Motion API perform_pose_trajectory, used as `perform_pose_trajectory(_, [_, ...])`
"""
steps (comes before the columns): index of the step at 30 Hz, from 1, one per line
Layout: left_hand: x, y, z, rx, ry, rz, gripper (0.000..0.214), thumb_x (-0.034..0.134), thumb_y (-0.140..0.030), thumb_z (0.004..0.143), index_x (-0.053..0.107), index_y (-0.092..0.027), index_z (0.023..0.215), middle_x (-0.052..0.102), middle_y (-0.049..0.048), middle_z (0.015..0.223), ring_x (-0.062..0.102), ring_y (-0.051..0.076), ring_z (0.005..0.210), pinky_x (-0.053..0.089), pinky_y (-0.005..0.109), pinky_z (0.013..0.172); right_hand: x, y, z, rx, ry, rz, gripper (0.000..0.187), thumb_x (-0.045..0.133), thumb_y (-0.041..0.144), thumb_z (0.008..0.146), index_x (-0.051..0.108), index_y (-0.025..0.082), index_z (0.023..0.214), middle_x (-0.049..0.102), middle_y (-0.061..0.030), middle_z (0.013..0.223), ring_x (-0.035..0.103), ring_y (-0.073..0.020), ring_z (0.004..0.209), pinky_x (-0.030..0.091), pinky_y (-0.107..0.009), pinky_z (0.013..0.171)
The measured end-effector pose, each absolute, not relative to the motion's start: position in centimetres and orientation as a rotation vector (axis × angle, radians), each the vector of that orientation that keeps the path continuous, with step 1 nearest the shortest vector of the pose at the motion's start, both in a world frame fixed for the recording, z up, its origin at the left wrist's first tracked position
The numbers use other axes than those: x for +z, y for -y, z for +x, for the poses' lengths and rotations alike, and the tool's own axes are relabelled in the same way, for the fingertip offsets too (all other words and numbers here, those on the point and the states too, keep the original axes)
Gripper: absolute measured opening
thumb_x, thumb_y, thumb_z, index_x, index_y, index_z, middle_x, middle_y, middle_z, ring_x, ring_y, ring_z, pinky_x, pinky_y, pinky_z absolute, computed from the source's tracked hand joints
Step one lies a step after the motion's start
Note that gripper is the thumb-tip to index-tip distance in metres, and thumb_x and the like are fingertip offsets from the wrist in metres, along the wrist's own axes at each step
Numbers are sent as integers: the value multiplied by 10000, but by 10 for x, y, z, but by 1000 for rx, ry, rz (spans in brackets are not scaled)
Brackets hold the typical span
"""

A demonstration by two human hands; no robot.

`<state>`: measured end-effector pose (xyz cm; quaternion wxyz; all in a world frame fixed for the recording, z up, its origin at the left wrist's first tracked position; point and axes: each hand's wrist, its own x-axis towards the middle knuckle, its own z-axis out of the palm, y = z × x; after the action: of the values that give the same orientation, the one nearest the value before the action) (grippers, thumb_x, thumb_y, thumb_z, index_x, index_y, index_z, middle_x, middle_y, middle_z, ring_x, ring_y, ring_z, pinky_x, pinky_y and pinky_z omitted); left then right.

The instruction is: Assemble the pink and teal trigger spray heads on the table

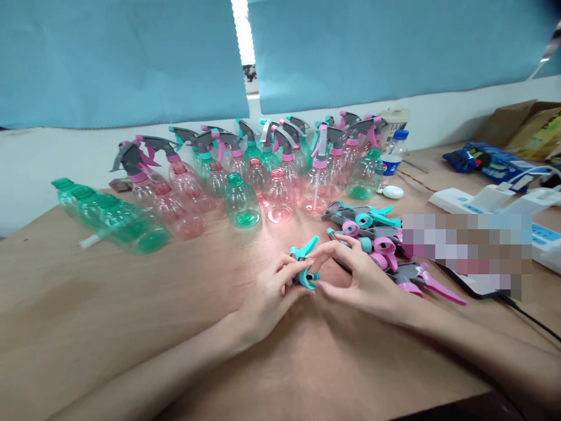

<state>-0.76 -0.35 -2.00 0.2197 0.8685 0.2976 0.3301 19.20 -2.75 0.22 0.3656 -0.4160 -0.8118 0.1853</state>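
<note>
Between my two hands is a grey and teal trigger spray head (309, 279), held a little above the table. My left hand (274, 289) grips its grey body. The thumb and fingers of my right hand (357, 278) curl round to its teal collar, which faces me. The teal trigger points up and to the right. Just beyond my right hand lies a pile of loose spray heads (363, 222) in grey with pink or teal parts. Ahead stand an open green bottle (242, 202) and an open pink bottle (281, 197) without spray heads.
Several bottles with spray heads (287, 155) stand in rows along the wall. Green bottles (109, 216) are at the left. At right are a drink bottle (392, 155), a white power strip (456, 202), a blue packet (495, 164) and a black cable (532, 318).
</note>
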Motion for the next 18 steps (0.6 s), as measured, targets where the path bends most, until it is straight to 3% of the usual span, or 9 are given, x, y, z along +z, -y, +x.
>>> perform_pose_trajectory(7, [-23, 4, -7, 887, -831, 2400, 307, 596, -204, 865, 554, -227, 1168, 529, 9, 887, 487, 92, 629, 464, 212, 571, -3, 26, 192, 406, 2105, -1063, 358, 610, 140, 767, 468, 260, 1072, 663, 30, 881, 601, -183, 948, 159, -509, 1044])
perform_pose_trajectory(11, [-23, 5, -7, 905, -813, 2416, 246, 578, -183, 872, 567, -200, 1118, 517, 3, 876, 468, 75, 589, 445, 195, 551, -9, 27, 186, 375, 2043, -1085, 236, 590, 146, 772, 473, 250, 948, 627, 21, 874, 588, -186, 912, 238, -487, 1012])
perform_pose_trajectory(15, [-21, 9, -6, 962, -812, 2482, 204, 535, -159, 888, 561, -189, 1088, 518, 6, 875, 465, 73, 576, 438, 191, 543, -12, 35, 176, 334, 1878, -1172, 200, 585, 163, 744, 406, 233, 798, 533, 3, 794, 533, -191, 821, 418, -368, 783])
perform_pose_trajectory(18, [-21, 10, -6, 981, -787, 2524, 202, 502, -140, 895, 552, -182, 1086, 532, 9, 867, 460, 75, 560, 433, 190, 534, -9, 42, 170, 461, 1779, -1260, 219, 547, 148, 741, 343, 228, 728, 444, 10, 721, 488, -167, 716, 398, -271, 577])
